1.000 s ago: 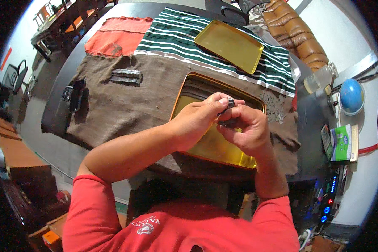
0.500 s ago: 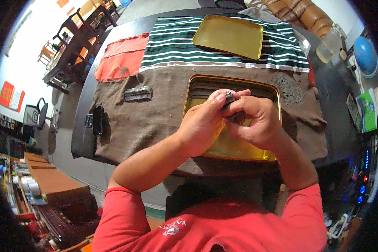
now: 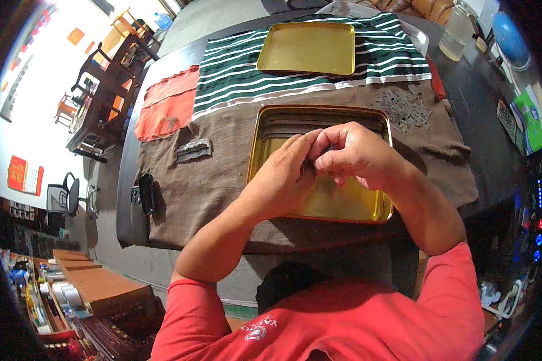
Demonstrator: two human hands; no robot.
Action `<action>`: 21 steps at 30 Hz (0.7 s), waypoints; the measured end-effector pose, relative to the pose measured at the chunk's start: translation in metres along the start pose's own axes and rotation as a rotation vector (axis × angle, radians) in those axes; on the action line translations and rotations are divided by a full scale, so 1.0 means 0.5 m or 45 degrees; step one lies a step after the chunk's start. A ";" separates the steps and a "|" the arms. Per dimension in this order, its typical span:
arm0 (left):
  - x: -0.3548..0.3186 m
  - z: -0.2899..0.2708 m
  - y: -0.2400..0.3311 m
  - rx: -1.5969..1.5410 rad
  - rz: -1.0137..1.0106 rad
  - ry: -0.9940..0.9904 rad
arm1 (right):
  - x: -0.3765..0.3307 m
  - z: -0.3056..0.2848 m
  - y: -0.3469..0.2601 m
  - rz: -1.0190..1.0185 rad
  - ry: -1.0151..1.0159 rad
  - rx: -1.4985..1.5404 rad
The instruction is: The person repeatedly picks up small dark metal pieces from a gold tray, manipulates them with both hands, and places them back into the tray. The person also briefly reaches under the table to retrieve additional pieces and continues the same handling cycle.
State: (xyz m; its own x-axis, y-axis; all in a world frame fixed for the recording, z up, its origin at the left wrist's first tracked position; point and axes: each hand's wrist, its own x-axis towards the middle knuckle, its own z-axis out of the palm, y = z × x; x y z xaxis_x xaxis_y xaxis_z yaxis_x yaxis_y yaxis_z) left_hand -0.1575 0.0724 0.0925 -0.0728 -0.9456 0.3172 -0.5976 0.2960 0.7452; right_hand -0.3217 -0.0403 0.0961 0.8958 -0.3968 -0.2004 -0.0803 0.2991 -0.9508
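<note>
My left hand (image 3: 285, 173) and my right hand (image 3: 362, 155) meet above a gold-coloured rectangular tray (image 3: 343, 210). Both are closed, fingertips together, around a small bundle of dark grey metal-looking pieces (image 3: 327, 148), of which only a sliver shows between the fingers. Along the tray's far side lie rows of dark strips (image 3: 319, 118). Right of the tray, a loose pile of small grey pieces (image 3: 405, 108) is spread on the brown cloth (image 3: 223, 180). A short stack of grey strips (image 3: 194, 150) rests on the cloth to the left.
Beyond the tray, a second gold tray (image 3: 307, 49) sits on a green-and-white striped cloth (image 3: 232, 78). A red cloth (image 3: 168, 102) is at the far left. A black phone-like object (image 3: 144, 194) lies near the left edge; a clear jug (image 3: 454, 39) stands far right.
My hands have turned, and the right one has come over the top, covering the dark pieces that showed at the fingertips before. The whole view has shifted slightly.
</note>
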 end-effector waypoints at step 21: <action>0.000 -0.021 -0.043 -1.988 -0.770 -0.178 | -0.001 0.017 0.000 -0.562 0.392 -0.276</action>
State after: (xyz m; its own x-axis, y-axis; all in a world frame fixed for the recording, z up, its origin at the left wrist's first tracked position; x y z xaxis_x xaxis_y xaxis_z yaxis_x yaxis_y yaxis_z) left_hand -0.1363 0.0672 0.0824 -0.2612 -0.9445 -0.1994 0.7394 -0.3286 0.5877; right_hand -0.3184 -0.0326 0.0985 0.6991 -0.6872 0.1975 0.1551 -0.1239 -0.9801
